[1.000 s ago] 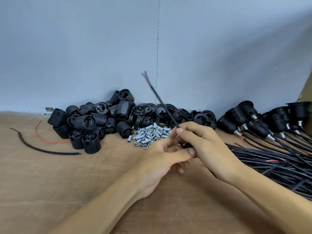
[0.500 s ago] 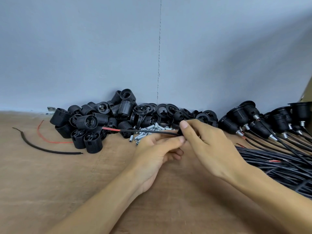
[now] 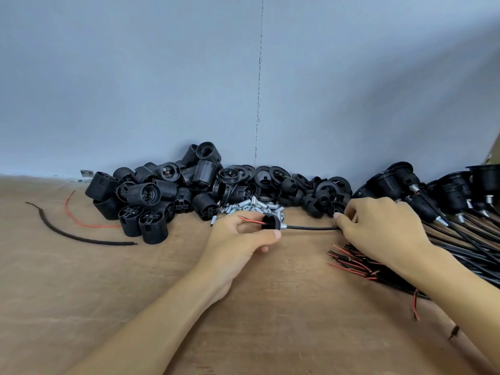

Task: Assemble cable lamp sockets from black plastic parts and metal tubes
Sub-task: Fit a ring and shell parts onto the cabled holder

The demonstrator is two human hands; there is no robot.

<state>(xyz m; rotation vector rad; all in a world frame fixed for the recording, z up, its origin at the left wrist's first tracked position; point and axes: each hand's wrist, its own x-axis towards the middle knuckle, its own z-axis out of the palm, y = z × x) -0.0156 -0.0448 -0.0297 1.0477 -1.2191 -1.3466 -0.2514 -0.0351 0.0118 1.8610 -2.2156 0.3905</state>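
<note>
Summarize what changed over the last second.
The cable swung from upright to horizontal and now runs through the black cap the left hand grips. The right hand slid right along it, hands now apart. Socket pile and metal tubes unchanged.
</note>
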